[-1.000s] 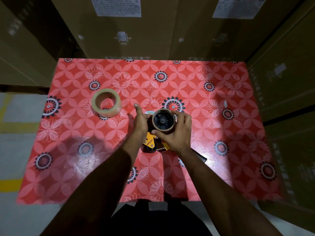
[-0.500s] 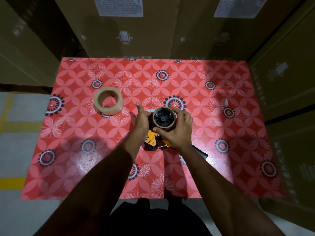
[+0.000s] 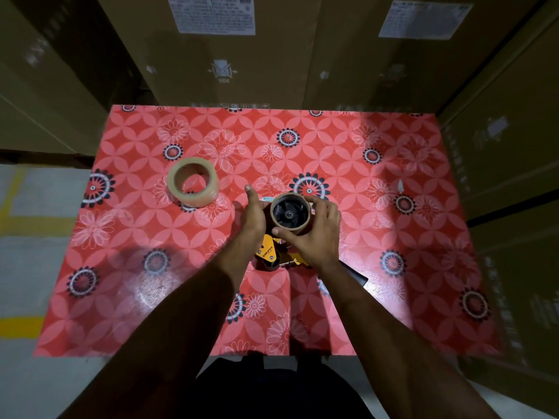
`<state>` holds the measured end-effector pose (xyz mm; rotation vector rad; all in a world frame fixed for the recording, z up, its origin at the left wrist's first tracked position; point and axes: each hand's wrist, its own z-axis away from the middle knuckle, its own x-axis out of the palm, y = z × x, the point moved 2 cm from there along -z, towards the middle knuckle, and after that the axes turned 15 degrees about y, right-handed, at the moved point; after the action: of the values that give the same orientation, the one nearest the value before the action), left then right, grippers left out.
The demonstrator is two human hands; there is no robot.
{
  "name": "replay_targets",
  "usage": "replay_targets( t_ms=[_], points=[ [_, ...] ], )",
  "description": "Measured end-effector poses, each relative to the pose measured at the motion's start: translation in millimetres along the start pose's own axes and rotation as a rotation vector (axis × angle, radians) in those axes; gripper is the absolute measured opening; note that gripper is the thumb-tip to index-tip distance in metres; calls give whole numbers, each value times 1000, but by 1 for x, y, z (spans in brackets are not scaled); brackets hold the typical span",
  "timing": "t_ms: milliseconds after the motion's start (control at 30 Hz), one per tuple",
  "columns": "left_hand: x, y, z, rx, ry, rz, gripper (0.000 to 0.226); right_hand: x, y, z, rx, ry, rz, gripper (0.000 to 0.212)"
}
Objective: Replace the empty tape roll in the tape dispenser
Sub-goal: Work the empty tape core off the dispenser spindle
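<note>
A yellow and black tape dispenser (image 3: 270, 251) lies on its side at the middle of the red flowered table (image 3: 378, 237). Its black handle (image 3: 355, 275) sticks out to the right under my right wrist. An empty brown cardboard core (image 3: 291, 229) sits around the dispenser's black hub. My right hand (image 3: 314, 234) pinches that core between thumb and fingers. My left hand (image 3: 252, 214) holds the dispenser's left side, thumb pointing up. A full roll of clear-brown tape (image 3: 193, 181) stands flat on the table, up and left of my hands.
Tall cardboard boxes (image 3: 230, 55) wall in the table at the back and on the right. Grey floor with yellow lines (image 3: 18, 325) shows to the left. A small white scrap (image 3: 400, 186) lies on the cloth at the right.
Both hands keep their hold on the dispenser and the core. Only the view has shifted slightly; nothing on the table has moved.
</note>
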<state>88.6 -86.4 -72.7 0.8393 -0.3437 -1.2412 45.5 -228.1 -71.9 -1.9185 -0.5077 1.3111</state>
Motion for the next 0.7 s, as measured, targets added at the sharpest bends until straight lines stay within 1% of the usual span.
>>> replay_targets(
  t_ms=[33,100,167,267,333,400,467,567,600,667,700],
  points=[
    [0,0,2,-5,7,10,93,0,0,0,3,-14,-10,94],
    [-2,-2,3,-19,20,24,99,0,1,1,-2,-33,-30,90],
    [-4,-1,6,-13,28,13,101,-2,2,2,6,-40,-40,91],
    [-4,0,5,0,19,42,92,-3,1,2,73,-71,-55,95],
    [-3,0,3,-2,13,80,88,-2,-1,1,50,-75,-31,91],
    [-3,-1,3,-13,14,94,87,-1,-2,0,9,-58,-14,93],
    [-5,-3,2,-21,18,100,91,-1,-1,-1,3,-40,-31,96],
    [-5,-4,-1,-16,38,85,97,-1,0,-1,-1,-41,-59,92],
    [-4,-4,-1,-20,49,114,99,-1,1,0,8,-45,-68,94],
    [-4,-7,-4,-22,47,99,106,-1,4,0,47,-57,-84,99],
    [-5,-7,-5,-19,52,105,106,-1,5,1,65,-64,-82,99]
  ],
)
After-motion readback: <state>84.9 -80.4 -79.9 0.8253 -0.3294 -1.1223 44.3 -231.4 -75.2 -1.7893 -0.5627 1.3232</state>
